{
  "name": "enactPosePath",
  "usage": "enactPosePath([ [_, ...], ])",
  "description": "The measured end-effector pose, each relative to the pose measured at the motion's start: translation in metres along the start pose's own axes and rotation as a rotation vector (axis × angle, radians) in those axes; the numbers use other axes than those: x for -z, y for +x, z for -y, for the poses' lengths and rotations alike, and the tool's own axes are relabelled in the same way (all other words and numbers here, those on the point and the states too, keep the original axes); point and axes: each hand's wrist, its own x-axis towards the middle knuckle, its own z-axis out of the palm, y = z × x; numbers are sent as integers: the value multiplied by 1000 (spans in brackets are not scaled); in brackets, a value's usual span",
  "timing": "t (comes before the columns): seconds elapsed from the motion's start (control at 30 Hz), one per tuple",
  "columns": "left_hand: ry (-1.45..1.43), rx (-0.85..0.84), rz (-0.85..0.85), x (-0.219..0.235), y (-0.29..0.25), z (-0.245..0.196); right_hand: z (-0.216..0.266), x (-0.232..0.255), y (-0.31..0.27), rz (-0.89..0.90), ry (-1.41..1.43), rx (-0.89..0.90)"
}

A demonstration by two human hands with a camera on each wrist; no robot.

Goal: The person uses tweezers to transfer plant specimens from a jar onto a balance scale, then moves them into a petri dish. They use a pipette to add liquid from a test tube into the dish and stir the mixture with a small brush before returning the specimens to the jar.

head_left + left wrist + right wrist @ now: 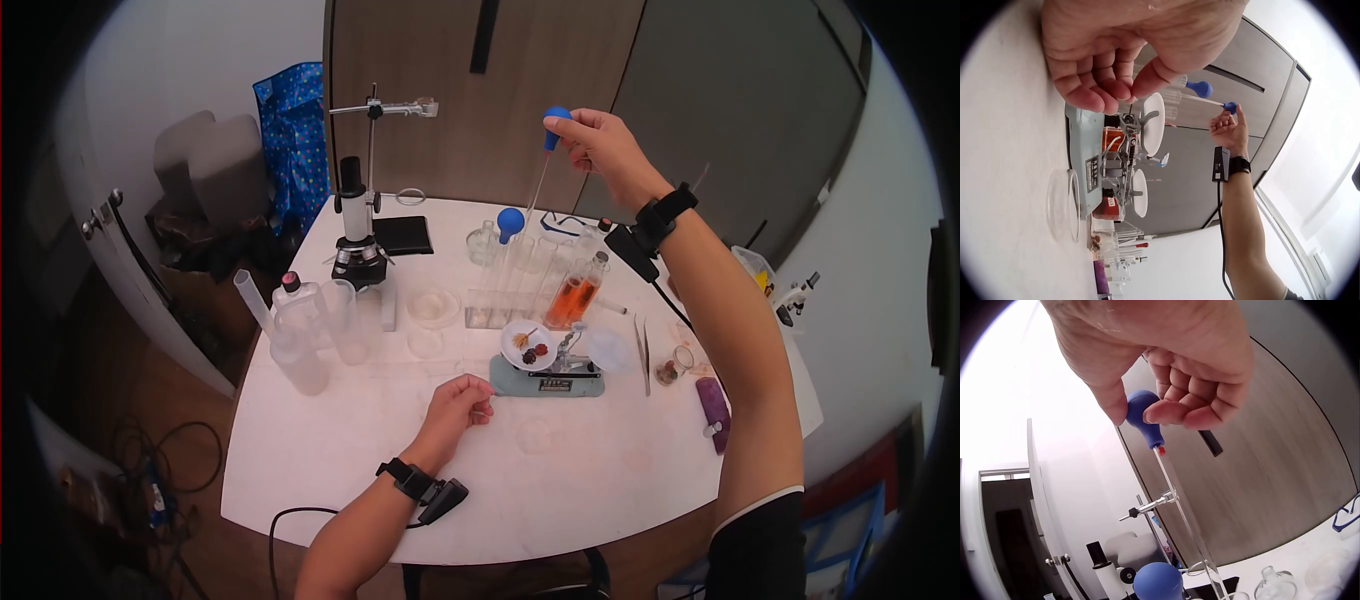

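Note:
My right hand [600,150] is raised above the back of the table. Its thumb and fingers pinch the blue rubber bulb [1142,415] of a glass dropper [1179,494], whose tube slants downward over the test tube rack. A second blue bulb [510,222] tops another dropper among the tubes in the clear rack [488,317]. My left hand [457,412] is low beside the left end of a green balance [545,385], fingers loosely curled, thumb near the fingertips, nothing visible between them. The balance's left pan [512,357] bears small brown, dark and red heaps.
Orange-red liquid fills bottles [575,295] behind the balance. A microscope [355,225] and a clamp stand [374,150] are at back left, with plastic bottles [300,350] in front. To the right lie tweezers [643,355] and a purple object [713,412]. A clear dish [1063,206] sits before the balance.

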Motion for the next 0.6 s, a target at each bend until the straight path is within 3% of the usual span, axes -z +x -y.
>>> enactPosePath([
  [0.6, 5, -10, 3, 1, 1, 2, 33, 38, 4, -98, -11, 36],
])
